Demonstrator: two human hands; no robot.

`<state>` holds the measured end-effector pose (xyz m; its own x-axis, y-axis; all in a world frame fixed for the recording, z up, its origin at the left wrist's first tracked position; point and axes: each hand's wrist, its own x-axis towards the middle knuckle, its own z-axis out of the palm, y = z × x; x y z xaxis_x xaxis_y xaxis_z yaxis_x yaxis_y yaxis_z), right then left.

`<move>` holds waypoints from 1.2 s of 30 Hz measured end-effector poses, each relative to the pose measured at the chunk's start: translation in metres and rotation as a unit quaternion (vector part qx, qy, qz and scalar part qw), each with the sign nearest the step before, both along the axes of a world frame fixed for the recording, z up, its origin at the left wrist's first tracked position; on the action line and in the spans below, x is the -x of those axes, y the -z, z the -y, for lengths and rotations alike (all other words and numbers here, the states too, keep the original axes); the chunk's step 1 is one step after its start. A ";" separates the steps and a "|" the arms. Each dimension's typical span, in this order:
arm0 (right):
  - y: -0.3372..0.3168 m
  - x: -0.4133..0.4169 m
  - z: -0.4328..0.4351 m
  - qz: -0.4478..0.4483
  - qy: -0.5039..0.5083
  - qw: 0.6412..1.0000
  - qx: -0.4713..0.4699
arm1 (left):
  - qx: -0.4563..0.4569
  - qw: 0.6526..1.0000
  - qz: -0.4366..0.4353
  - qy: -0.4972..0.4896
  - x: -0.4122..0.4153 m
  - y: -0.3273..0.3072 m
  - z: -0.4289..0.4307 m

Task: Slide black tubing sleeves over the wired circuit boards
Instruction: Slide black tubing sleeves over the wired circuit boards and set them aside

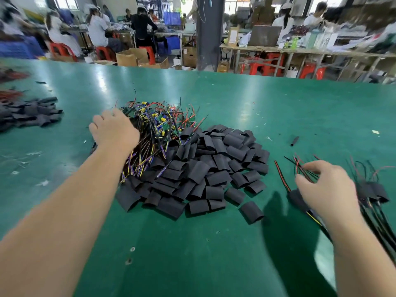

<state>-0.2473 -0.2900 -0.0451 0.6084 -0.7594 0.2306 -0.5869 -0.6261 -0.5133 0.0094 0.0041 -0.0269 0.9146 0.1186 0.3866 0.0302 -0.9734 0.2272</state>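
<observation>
A green bench with a glossy top carries everything. At its middle lies a tangle of wired boards, their red, black, yellow and purple leads spilling toward the near edge. Touching it on the right is a heap of sleeves, short flat black pieces; one sleeve lies just apart at the heap's near side. At the right edge lie sleeved boards with long black leads. Beyond them rests a small black tube, alone. At the far left sits a second pile of black pieces. White scraps dot the left part.
</observation>
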 end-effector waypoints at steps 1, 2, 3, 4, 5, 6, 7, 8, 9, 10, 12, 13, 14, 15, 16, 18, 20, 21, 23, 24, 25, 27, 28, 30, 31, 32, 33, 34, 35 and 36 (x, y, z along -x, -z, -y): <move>0.001 -0.002 -0.003 -0.006 -0.011 1.000 -0.004 | -0.015 0.999 -0.039 -0.004 -0.008 0.001 -0.007; 0.003 -0.003 -0.005 -0.011 -0.022 1.000 -0.008 | -0.018 0.997 -0.070 0.000 -0.013 0.004 -0.013; 0.004 -0.004 -0.007 -0.015 -0.031 0.999 -0.013 | -0.011 0.996 -0.089 0.007 -0.016 0.006 -0.018; 0.005 -0.004 -0.008 -0.016 -0.037 0.999 -0.018 | -0.004 0.996 -0.091 0.009 -0.018 0.008 -0.023; 0.005 -0.005 -0.010 -0.014 -0.041 0.999 -0.022 | -0.004 0.997 -0.083 0.007 -0.019 0.009 -0.026; 0.006 -0.005 -0.010 -0.008 -0.043 0.999 -0.023 | -0.012 0.998 -0.065 0.001 -0.019 0.008 -0.029; 0.007 -0.006 -0.011 -0.003 -0.045 0.999 -0.020 | -0.016 0.999 -0.040 -0.004 -0.019 0.005 -0.030; 0.008 -0.006 -0.011 0.001 -0.048 0.999 -0.013 | -0.007 1.000 -0.007 -0.002 -0.017 0.001 -0.031; 0.008 -0.006 -0.010 0.007 -0.053 0.999 -0.006 | 0.019 0.999 0.030 0.008 -0.014 -0.005 -0.031; 0.008 -0.007 -0.010 0.022 -0.060 0.998 -0.002 | 0.058 0.996 0.067 0.030 -0.011 -0.011 -0.030; 0.006 -0.007 -0.015 0.071 -0.073 0.995 -0.018 | 0.149 0.974 0.121 0.121 0.003 -0.024 -0.022; 0.005 -0.008 -0.019 0.103 -0.083 0.990 -0.047 | 0.191 0.955 0.133 0.183 0.014 -0.029 -0.017; 0.003 -0.009 -0.024 0.135 -0.097 0.982 -0.091 | 0.225 0.934 0.136 0.242 0.026 -0.034 -0.010; 0.002 -0.011 -0.031 0.163 -0.119 0.967 -0.153 | 0.248 0.914 0.134 0.292 0.041 -0.037 -0.004; 0.000 -0.012 -0.038 0.189 -0.152 0.941 -0.238 | 0.265 0.895 0.128 0.334 0.057 -0.038 0.003; -0.001 -0.012 -0.051 0.240 -0.255 0.822 -0.450 | 0.296 0.860 0.095 0.405 0.088 -0.035 0.014; -0.003 -0.009 -0.058 0.268 -0.352 0.656 -0.612 | 0.296 0.835 0.048 0.462 0.114 -0.025 0.022; -0.003 -0.008 -0.058 0.279 -0.383 0.594 -0.650 | 0.284 0.828 0.027 0.483 0.124 -0.018 0.025; -0.004 -0.007 -0.055 0.317 -0.406 0.542 -0.664 | 0.252 0.825 -0.008 0.506 0.139 -0.005 0.028; -0.006 -0.007 -0.054 0.338 -0.391 0.554 -0.653 | 0.234 0.828 -0.022 0.509 0.144 0.001 0.028; -0.008 -0.009 -0.053 0.357 -0.363 0.576 -0.639 | 0.215 0.834 -0.035 0.507 0.147 0.006 0.027; -0.010 -0.011 -0.052 0.384 -0.301 0.612 -0.623 | 0.163 0.856 -0.049 0.488 0.147 0.014 0.026; -0.010 -0.012 -0.052 0.388 -0.281 0.624 -0.618 | 0.130 0.870 -0.045 0.473 0.146 0.017 0.025; -0.007 -0.013 -0.053 0.383 -0.266 0.643 -0.607 | 0.069 0.895 -0.009 0.441 0.143 0.019 0.027; -0.005 -0.014 -0.054 0.377 -0.269 0.649 -0.603 | 0.050 0.902 0.015 0.428 0.143 0.019 0.030; -0.004 -0.014 -0.057 0.370 -0.272 0.653 -0.602 | 0.055 0.904 0.032 0.424 0.143 0.017 0.034; -0.002 -0.015 -0.058 0.364 -0.275 0.656 -0.601 | 0.083 0.898 0.042 0.430 0.146 0.015 0.039; 0.000 -0.016 -0.061 0.357 -0.280 0.657 -0.602 | 0.120 0.887 0.045 0.443 0.149 0.013 0.046; 0.002 -0.017 -0.064 0.350 -0.288 0.658 -0.601 | 0.151 0.875 0.045 0.458 0.153 0.012 0.053; 0.003 -0.018 -0.068 0.345 -0.294 0.658 -0.601 | 0.177 0.862 0.041 0.474 0.157 0.013 0.061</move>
<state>-0.2295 -0.2223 -0.0481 0.9440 -0.3254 0.0550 0.2092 0.4612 -0.8623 -0.1475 -0.0574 -0.0396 0.6373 -0.5423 0.5476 -0.7701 -0.4221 0.4783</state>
